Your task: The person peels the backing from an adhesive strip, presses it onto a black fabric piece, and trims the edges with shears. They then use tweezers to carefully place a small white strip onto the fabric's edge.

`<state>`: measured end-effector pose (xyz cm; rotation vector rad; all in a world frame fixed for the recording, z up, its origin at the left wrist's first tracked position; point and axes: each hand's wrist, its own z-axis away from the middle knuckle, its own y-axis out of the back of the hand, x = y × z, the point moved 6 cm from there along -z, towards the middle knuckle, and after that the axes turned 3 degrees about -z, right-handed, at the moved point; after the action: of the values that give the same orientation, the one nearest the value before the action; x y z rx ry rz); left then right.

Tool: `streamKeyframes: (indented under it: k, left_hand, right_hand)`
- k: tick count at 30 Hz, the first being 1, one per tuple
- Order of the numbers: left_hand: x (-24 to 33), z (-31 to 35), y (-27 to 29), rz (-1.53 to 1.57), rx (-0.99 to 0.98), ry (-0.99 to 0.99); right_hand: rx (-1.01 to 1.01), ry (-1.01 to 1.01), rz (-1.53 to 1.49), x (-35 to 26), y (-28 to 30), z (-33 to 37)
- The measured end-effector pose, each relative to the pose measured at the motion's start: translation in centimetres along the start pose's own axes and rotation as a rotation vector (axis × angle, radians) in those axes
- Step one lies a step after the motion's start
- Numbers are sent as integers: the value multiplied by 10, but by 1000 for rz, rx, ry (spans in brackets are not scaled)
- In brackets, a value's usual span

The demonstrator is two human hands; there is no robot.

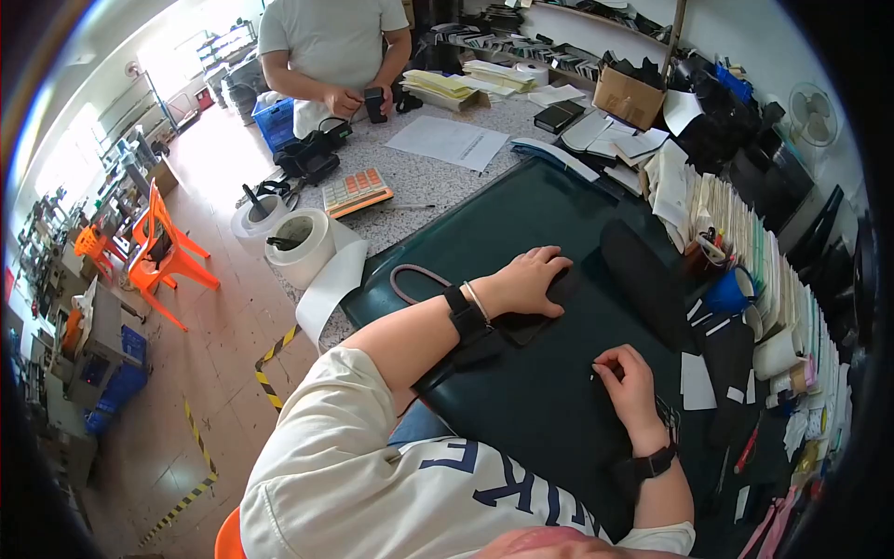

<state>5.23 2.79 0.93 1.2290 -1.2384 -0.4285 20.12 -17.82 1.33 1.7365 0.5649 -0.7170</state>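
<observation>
My left hand (pixel 529 284) reaches out over the dark green mat (pixel 466 238) with its thumb and fingers apart. It lies on a flat, dark, rectangular piece (pixel 521 328), which is partly covered by the palm. Nearer and to the right, my right hand (pixel 630 380) is closed in a pinch just above the mat. A tiny white bit (pixel 592 377) shows at its fingertips; its kind is too small to tell. Beyond the hands, a long black piece (pixel 643 279) with rounded ends lies on the mat. A mauve cord loop (pixel 410 270) lies beside my left forearm.
White tape rolls (pixel 303 244), a calculator (pixel 357 191) and a paper sheet (pixel 449 142) are on the speckled table. Files (pixel 754 224), a blue cup (pixel 731 293) and a red-handled tool (pixel 747 452) line the right. Across the table, another person (pixel 331 56) holds a black object.
</observation>
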Motion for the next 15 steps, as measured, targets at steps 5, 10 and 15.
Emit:
streamKeyframes:
  k: [5,10,15]
  left_hand:
    - [-12,8,19,-21,6,9]
    - [-40,17,41,-12,19,123]
    - [-39,12,42,58,-65,114]
  right_hand:
    - [56,70,-33,-8,-11,0]
    - [59,151,-1,-9,-10,-4]
    - [41,92,-72,-14,-5,0]
